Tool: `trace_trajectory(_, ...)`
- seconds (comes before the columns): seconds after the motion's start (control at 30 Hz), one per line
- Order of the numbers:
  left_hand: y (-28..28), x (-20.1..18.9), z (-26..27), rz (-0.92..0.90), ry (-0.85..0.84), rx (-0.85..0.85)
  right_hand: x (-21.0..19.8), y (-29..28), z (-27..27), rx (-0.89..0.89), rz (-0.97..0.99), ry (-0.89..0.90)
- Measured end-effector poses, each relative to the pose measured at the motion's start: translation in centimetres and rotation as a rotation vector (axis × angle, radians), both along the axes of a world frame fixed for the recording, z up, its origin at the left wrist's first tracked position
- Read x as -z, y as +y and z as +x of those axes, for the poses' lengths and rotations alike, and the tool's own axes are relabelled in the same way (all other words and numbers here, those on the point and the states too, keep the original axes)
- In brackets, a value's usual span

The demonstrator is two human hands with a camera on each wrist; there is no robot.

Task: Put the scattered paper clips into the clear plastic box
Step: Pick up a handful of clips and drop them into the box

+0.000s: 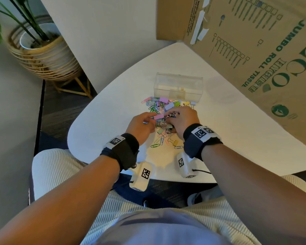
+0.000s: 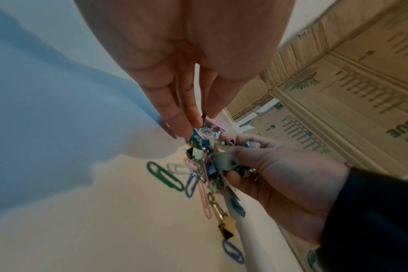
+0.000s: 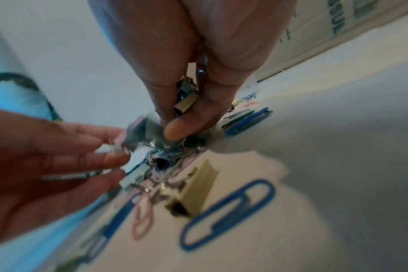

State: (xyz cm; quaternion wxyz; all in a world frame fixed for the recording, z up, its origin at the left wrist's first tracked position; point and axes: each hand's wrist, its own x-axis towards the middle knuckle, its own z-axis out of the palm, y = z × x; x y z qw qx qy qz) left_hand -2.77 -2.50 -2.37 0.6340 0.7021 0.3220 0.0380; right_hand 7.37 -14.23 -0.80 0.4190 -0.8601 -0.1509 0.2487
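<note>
A heap of coloured paper clips and binder clips [image 1: 163,110] lies on the white table [image 1: 99,124], in front of the clear plastic box [image 1: 178,87]. Both hands meet over the heap. My left hand [image 1: 145,123] pinches a tangle of clips with a pink binder clip [image 1: 159,116] at its fingertips [image 2: 186,128]. My right hand [image 1: 181,118] grips a bunch of clips [image 3: 186,99] in curled fingers and thumb [image 3: 182,127]. Loose clips lie nearer me: a green one [image 2: 164,175], a blue one [image 3: 228,211] and a gold binder clip [image 2: 227,229]. The box's inside is hard to see.
A large cardboard carton [image 1: 254,50] stands along the table's right and far side. A potted plant in a wicker stand [image 1: 42,53] sits on the floor at the left. My lap and knees lie under the table's near edge.
</note>
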Motion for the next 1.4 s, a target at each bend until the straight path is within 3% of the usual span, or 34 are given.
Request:
trace_trajectory(0.13,0.4,0.1,-0.2,-0.102,-0.001,-0.064,-1.0,-0.7,0.1,0.134,0.092,0.136)
trace_trajectory(0.3,0.4,-1.6,1.4,-0.212,-0.054,-0.141,-3.9,-1.0,0.0,0.091,0.168,0.135)
trace_trajectory(0.4,-0.2,-3.5,3.2,-0.447,-0.095,-0.189,-6.1,-1.0,-0.4,0.000,0.205,0.082)
trace_trajectory(0.57,-1.4,-4.8,4.6,-1.046,-0.130,-0.113,-9.1,-1.4,-0.6,-0.271,0.115,0.061)
trace_trajectory(0.67,-2.9,-5.0,4.4,-1.201,-0.123,-0.179,-9.7,-1.2,-0.4,-0.324,-0.015,0.025)
trace_trajectory(0.8,-4.5,-5.5,3.9,-1.256,-0.163,-0.320,-9.8,-0.7,-0.6,-0.369,-0.139,-0.048)
trace_trajectory(0.93,-4.7,-5.7,3.9,-1.330,-0.267,-0.473,-9.2,-0.3,-1.2,-0.418,-0.195,-0.252)
trace_trajectory(1.23,-2.5,-4.2,3.8,-1.292,-0.294,-0.484,-9.3,0.5,-0.5,-0.468,-0.082,-0.209)
trace_trajectory(1.4,-2.2,-3.5,4.2,-1.319,-0.325,-0.497,-8.8,0.3,0.6,-0.313,0.093,-0.211)
